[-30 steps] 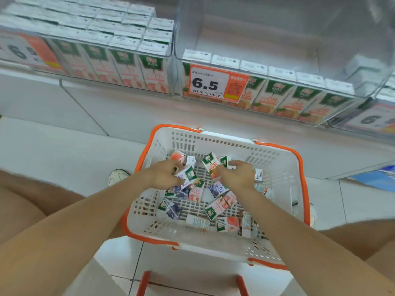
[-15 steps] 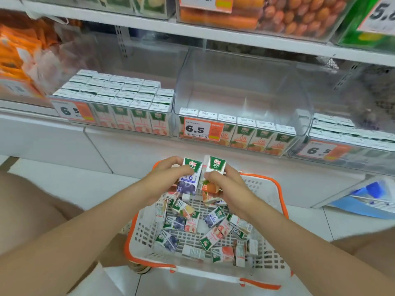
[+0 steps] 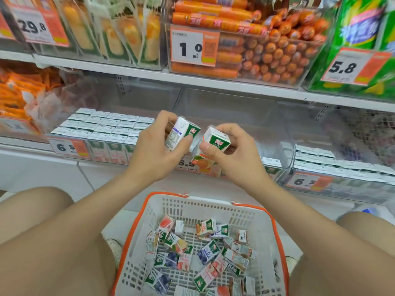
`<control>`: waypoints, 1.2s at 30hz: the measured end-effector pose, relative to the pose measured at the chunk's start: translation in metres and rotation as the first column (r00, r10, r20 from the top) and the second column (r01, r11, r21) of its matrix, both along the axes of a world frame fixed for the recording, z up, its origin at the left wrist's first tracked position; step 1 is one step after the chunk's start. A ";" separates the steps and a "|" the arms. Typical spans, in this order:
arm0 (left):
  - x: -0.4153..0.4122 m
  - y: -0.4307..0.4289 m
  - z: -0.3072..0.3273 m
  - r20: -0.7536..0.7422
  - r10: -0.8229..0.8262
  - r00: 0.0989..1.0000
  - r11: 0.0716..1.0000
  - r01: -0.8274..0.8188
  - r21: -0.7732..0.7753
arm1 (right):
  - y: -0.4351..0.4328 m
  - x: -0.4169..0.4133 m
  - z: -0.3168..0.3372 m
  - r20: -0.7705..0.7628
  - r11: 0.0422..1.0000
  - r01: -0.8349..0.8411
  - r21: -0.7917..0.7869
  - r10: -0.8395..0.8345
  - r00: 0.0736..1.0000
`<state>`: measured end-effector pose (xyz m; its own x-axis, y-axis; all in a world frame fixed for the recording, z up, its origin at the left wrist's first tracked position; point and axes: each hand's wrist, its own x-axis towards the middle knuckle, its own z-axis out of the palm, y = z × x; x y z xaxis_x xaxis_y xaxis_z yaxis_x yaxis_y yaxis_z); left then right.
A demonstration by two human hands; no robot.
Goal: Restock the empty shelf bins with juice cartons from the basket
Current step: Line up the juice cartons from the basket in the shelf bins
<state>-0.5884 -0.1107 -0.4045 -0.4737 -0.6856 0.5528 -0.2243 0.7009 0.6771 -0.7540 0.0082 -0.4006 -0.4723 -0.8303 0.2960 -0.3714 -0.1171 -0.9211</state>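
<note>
Two hands are raised above the basket [image 3: 192, 208], each holding one juice carton. The left hand [image 3: 154, 150] has its fingers and thumb curled round a carton [image 3: 181, 133] that shows its white side and green top. The right hand [image 3: 230, 154] grips the second carton [image 3: 217, 141], which is tilted, with orange fruit printed on its lower face. The two cartons sit just beside each other, nearly touching at their lower corners.

The white basket with its orange rim holds a loose heap of cartons [image 3: 205, 253] lying at all angles, too jumbled to count exactly.

Three clear bins stand on the shelf beyond the basket. The left bin [image 3: 106, 127] is packed with rows of cartons. The middle bin [image 3: 235, 116], straight behind the hands, is mostly bare. The right bin [image 3: 333, 165] holds several rows. Each of the three carries one price tag; the middle one is partly hidden.
</note>
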 end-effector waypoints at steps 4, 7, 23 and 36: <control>-0.011 -0.014 -0.001 -0.100 0.157 0.982 0.985 -0.149 0.090 | -0.021 -0.022 0.006 -0.205 1.000 0.020 0.011 -0.017 0.979; -0.020 -0.023 -0.008 -0.144 0.246 0.959 0.935 -0.195 0.297 | -0.035 -0.033 0.001 -0.222 0.995 0.091 -0.042 -0.098 0.970; -0.029 -0.039 -0.013 -0.174 0.302 0.937 0.857 -0.187 0.481 | -0.127 -0.026 -0.036 -0.530 0.887 -0.040 0.460 0.311 0.789; -0.043 0.001 0.015 -0.229 0.008 0.973 0.874 0.105 0.475 | -0.054 -0.042 0.020 0.126 0.968 -0.240 0.071 0.230 0.965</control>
<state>-0.6319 -0.1102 -0.3895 -0.4204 -0.8715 0.2523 -0.0072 0.2812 0.9596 -0.7956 -0.0459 -0.3803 -0.2881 -0.9417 0.1740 -0.2328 -0.1074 -0.9666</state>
